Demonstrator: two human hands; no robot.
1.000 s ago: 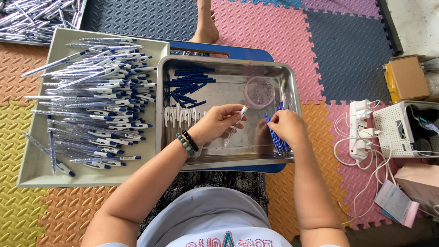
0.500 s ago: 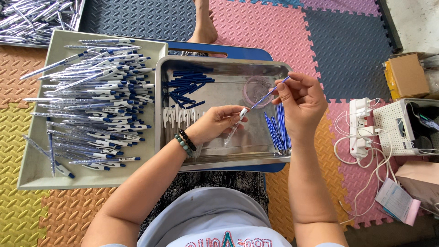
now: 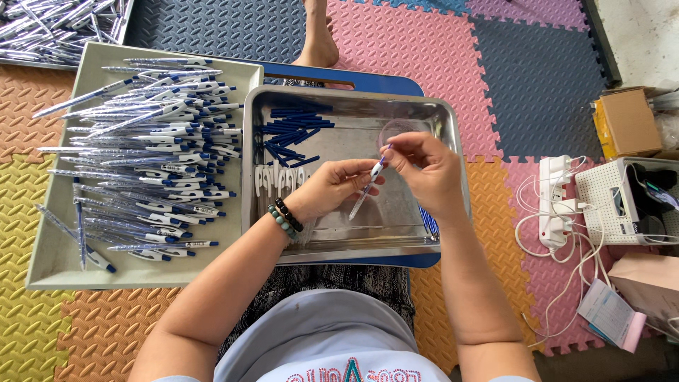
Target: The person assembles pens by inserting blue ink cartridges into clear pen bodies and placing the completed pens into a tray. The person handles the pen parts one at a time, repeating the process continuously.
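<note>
L hand (image 3: 331, 187) curls palm-down over the metal tray (image 3: 453, 141), thumb and fingers pinching a clear pen barrel (image 3: 362, 198) that slants from 7 to 1 o'clock. R hand (image 3: 423, 168) sits just at 3 o'clock of it, wrist bent inward, fingertips pinched on a thin blue refill (image 3: 382, 156) at the barrel's upper end. Both forearms angle up from 6 o'clock; beaded bracelets (image 3: 286, 218) on L wrist. In the tray, blue pen parts (image 3: 290, 134) at 10 o'clock of the hands, white clips (image 3: 274, 178) at 9. Beige tray (image 3: 49, 244) w/ assembled pens (image 3: 152, 152) farther at 9. Power strip (image 3: 554, 201) at 3 o'clock, cardboard box (image 3: 629, 122) at 2.
</note>
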